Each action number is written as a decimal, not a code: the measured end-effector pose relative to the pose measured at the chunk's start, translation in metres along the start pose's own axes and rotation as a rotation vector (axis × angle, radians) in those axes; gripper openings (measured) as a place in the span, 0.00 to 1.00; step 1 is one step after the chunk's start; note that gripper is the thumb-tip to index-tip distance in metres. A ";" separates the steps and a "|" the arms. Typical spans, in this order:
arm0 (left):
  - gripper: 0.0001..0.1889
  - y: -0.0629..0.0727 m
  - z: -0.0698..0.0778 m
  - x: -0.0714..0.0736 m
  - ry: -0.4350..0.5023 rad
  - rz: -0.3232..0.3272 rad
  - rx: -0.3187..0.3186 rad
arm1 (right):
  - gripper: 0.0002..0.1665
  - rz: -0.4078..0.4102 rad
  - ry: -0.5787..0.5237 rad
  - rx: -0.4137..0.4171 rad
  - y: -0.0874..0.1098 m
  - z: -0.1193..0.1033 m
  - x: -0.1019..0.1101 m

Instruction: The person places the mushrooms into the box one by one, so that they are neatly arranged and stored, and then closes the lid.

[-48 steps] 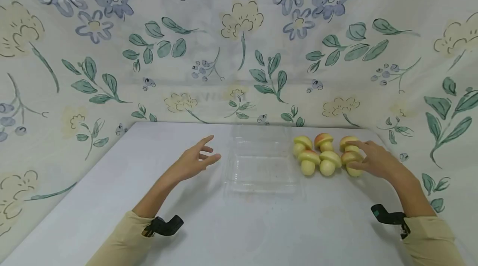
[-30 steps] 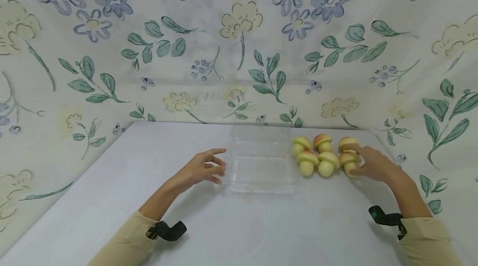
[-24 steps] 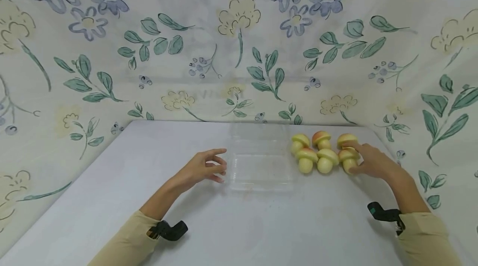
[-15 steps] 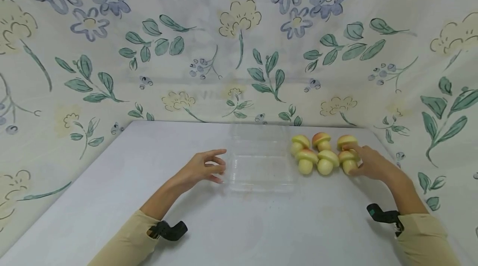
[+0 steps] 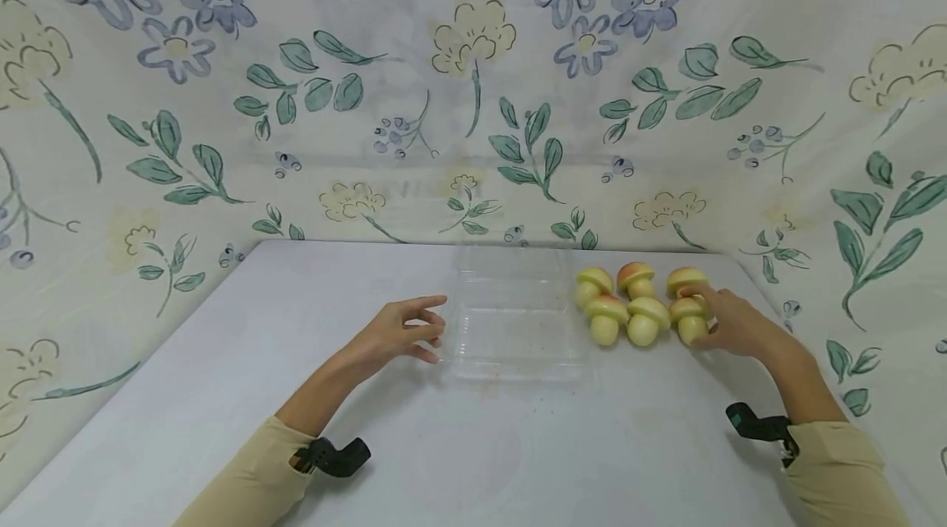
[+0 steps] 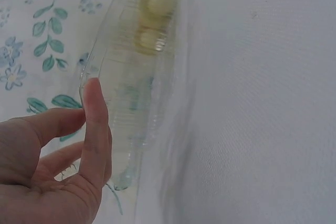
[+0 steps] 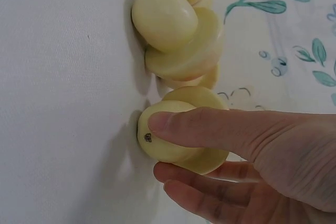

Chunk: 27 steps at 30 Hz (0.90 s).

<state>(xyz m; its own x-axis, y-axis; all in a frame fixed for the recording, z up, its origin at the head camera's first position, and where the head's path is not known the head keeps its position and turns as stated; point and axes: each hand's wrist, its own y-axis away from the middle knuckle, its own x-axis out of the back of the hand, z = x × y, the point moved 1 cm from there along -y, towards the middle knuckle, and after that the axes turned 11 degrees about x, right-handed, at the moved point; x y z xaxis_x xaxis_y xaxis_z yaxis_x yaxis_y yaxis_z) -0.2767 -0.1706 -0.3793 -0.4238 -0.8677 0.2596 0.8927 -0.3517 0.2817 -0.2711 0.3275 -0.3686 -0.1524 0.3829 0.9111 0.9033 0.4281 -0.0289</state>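
My left hand (image 5: 395,332) is at the left edge of a clear plastic container (image 5: 518,338) lying on the table. In the left wrist view its thumb and a finger (image 6: 95,114) pinch the container's thin rim. At the far right, my right hand (image 5: 732,325) grips the front right mushroom (image 5: 690,325), a yellow-green one with a reddish cap. Seen from the right wrist, the thumb (image 7: 194,127) presses the round stem of this mushroom (image 7: 163,145), and the other fingers curl under and behind it. Another mushroom (image 5: 684,279) stands just behind, partly covered by the hand.
Several more mushrooms (image 5: 642,328) stand in two rows between the container and my right hand. The white table (image 5: 518,461) ends at a floral cloth (image 5: 414,140) hanging behind it. Small specks lie in front of the container.
My left hand has moved right and slightly down to the container's left edge, then stayed there. My right hand has closed in on the front right mushroom, which stays in place.
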 end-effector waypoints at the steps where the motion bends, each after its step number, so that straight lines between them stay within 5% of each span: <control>1: 0.34 0.000 0.000 0.000 0.001 0.000 0.000 | 0.45 -0.001 -0.001 0.000 0.000 0.000 0.000; 27: 0.34 0.002 0.001 -0.002 -0.008 0.010 -0.007 | 0.45 0.009 -0.004 -0.002 0.002 -0.004 0.003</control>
<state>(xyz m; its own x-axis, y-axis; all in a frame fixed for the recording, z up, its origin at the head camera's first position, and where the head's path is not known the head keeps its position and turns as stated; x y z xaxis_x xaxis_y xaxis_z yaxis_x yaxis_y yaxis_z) -0.2744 -0.1692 -0.3787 -0.4162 -0.8683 0.2699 0.8979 -0.3455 0.2728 -0.2680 0.3268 -0.3643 -0.1462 0.3897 0.9093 0.9053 0.4232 -0.0359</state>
